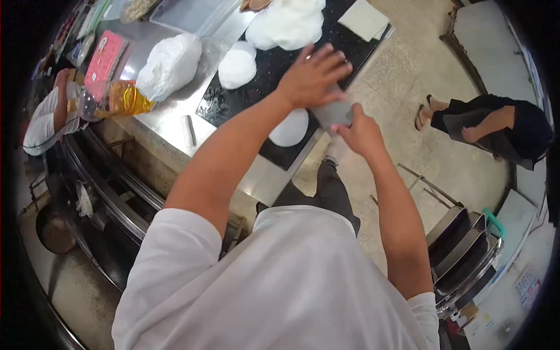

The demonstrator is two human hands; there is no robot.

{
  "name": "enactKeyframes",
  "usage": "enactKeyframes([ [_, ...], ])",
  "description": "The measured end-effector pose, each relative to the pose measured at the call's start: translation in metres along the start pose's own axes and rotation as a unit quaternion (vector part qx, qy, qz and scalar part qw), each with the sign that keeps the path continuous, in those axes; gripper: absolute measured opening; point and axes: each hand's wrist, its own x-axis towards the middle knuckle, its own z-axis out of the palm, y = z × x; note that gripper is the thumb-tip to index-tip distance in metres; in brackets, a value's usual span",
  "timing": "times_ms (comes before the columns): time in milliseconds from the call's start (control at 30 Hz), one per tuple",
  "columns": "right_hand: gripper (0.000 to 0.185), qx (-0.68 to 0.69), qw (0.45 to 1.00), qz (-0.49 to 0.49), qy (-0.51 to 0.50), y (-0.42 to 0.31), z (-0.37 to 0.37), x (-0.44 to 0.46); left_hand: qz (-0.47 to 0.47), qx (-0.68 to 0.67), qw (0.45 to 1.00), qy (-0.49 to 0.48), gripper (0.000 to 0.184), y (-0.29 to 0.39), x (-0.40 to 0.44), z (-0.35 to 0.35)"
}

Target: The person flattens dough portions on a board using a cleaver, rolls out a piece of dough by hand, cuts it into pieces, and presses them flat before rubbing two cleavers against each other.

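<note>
My left hand (315, 76) is raised over the black countertop (265, 149) with its fingers spread. Just to its right, my right hand (360, 131) grips a flat grey piece (335, 114) that looks like a scraper, blurred by motion. Part of this piece lies close under my left palm; whether they touch I cannot tell. Below my left wrist, a flat white round of dough (290, 128) rests near the counter's edge. A smaller white dough lump (237, 67) sits farther back, beside a large pile of white dough pieces (289, 24).
A white plastic bag (170, 67), an oil bottle (131, 98), a pink package (106, 61) and a short white cylinder (188, 131) occupy the steel surface. Pale folded cloths (363, 20) lie at the far corner. One person (496, 125) stands right, another (55, 114) left. A tray rack (461, 251) stands lower right.
</note>
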Motion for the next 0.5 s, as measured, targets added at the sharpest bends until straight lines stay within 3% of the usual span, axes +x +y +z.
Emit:
enactKeyframes([
  [67, 0.063, 0.028, 0.999, 0.017, 0.002, -0.012, -0.004, -0.003, -0.12, 0.039, 0.989, 0.083, 0.054, -0.007, -0.008, -0.02],
  [133, 0.06, 0.046, 0.999, 0.02, 0.002, -0.032, 0.019, -0.014, -0.236, -0.081, 0.955, 0.16, 0.047, -0.018, -0.053, -0.048],
  [200, 0.058, 0.109, 0.99, 0.087, 0.036, -0.056, 0.063, -0.045, -0.241, -0.06, 0.952, 0.18, 0.047, -0.012, -0.094, -0.073],
  [267, 0.058, 0.092, 0.994, 0.061, 0.025, -0.07, 0.088, -0.065, -0.315, -0.148, 0.926, 0.146, 0.047, 0.0, -0.133, -0.075],
  [333, 0.058, 0.079, 0.996, 0.03, 0.023, -0.077, 0.092, -0.067, -0.328, -0.175, 0.915, 0.156, 0.048, 0.016, -0.16, -0.07],
  [500, 0.058, 0.055, 0.998, -0.017, -0.02, -0.07, 0.076, -0.066, -0.316, -0.164, 0.932, 0.067, 0.047, 0.063, -0.167, -0.063],
])
